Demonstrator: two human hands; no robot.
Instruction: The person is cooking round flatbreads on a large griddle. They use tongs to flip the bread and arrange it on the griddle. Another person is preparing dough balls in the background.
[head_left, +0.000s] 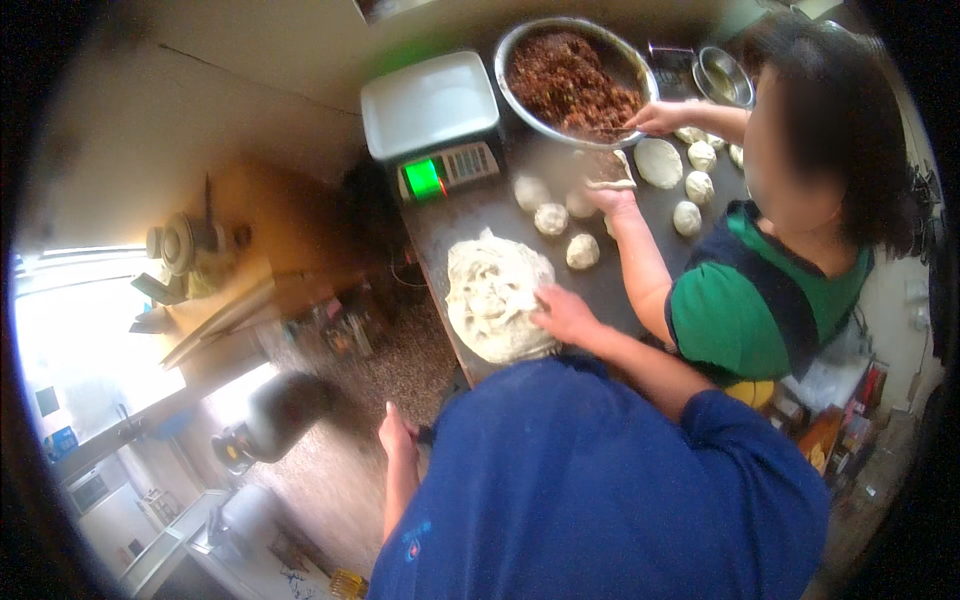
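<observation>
My right hand (568, 313) rests its fingertips against the near-right edge of a large, soft mass of white dough (499, 292). The dough has a dimpled, uneven top and lies on the dark worktable (439, 244). Down to the left, off the table, my left hand (400, 435) has its thumb raised and its fingers curled. A small dark object shows beside those fingers, partly covered by my blue shirt; whether it is held I cannot tell. Beyond the dough mass sit several round dough balls, among them one ball (582, 251) close to my right hand.
At the right a co-worker (739, 315) holds a filling-covered dough sheet (611, 169) and reaches a thin tool into a metal bowl (517, 112) of reddish-brown filling (570, 75). A digital scale (431, 105) stands at the back left. Flattened dough (658, 163) lies near the bowl.
</observation>
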